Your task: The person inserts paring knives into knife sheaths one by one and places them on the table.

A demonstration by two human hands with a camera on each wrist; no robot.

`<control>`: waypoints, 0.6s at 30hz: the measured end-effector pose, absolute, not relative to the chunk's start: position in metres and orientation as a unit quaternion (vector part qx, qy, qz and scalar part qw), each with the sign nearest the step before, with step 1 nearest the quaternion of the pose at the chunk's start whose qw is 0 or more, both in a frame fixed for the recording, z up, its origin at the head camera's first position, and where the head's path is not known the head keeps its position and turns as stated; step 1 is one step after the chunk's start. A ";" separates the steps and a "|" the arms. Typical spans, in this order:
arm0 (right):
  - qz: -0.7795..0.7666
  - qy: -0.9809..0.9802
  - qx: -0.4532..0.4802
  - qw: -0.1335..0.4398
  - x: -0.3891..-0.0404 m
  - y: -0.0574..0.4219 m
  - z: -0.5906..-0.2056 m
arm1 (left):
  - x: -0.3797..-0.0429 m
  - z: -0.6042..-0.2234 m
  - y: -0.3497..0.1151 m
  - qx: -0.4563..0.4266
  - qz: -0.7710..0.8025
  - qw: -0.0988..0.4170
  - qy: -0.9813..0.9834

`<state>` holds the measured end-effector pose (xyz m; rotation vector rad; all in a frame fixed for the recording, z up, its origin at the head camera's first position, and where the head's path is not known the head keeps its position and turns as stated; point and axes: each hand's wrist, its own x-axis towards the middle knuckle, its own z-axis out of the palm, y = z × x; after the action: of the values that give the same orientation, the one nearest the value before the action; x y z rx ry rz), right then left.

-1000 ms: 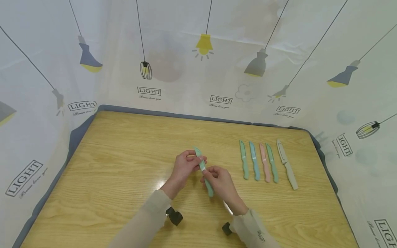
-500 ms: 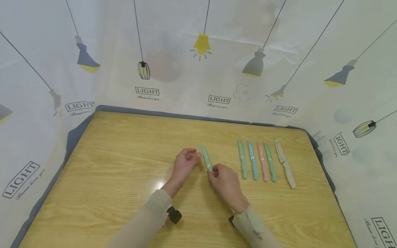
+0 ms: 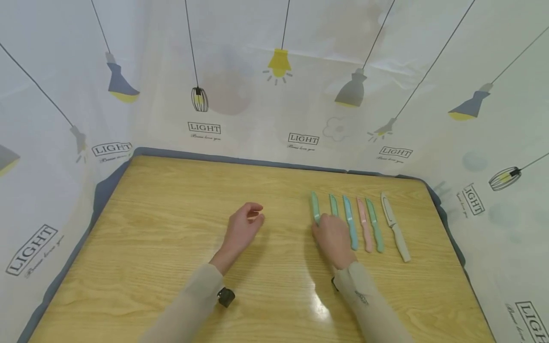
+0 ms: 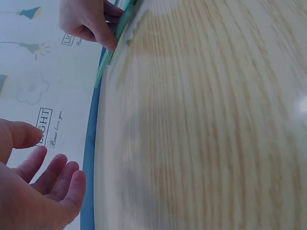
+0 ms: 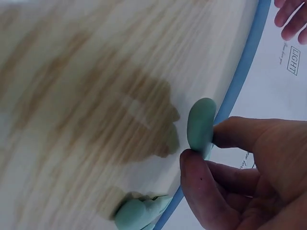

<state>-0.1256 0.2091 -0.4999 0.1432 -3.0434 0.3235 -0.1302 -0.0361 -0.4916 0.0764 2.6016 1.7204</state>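
Observation:
A green knife point(image 3: 315, 206) is pinched in my right hand point(image 3: 334, 238), its blade pointing to the back of the table. In the right wrist view, thumb and fingers grip the knife's rounded handle point(image 5: 201, 124) close over the wood. Just right of it lies another green knife point(image 3: 333, 204), its handle hidden by my right hand in the head view. My left hand point(image 3: 243, 224) hovers over the middle of the table, fingers loosely bent with nothing in them; in the left wrist view the thumb stands apart from the fingers.
To the right lie a blue knife point(image 3: 350, 223), a pink knife point(image 3: 364, 224), a further green knife point(image 3: 374, 225) and a larger cream knife point(image 3: 395, 227), side by side. The wooden table point(image 3: 180, 214) meets a lamp-printed cloth backdrop point(image 3: 249, 128) at its edges.
My right hand has carried the green knife rightward from the table's middle to the row's left end. My left hand let go of the knife and drew back slightly left.

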 end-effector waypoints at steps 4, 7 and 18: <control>0.101 -0.994 0.043 0.028 -0.128 0.210 -0.500 | -0.130 -0.494 -0.044 0.022 0.533 0.011 0.846; 0.090 -0.995 0.042 0.026 -0.129 0.209 -0.499 | -0.129 -0.495 -0.048 0.018 0.524 0.013 0.852; 0.086 -0.996 0.035 0.018 -0.125 0.212 -0.497 | -0.126 -0.485 -0.069 0.029 0.489 0.031 0.871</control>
<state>-0.1249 0.2115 -0.4967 0.1073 -3.0921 0.2662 -0.1264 -0.0685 -0.4850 0.0897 2.6829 1.5078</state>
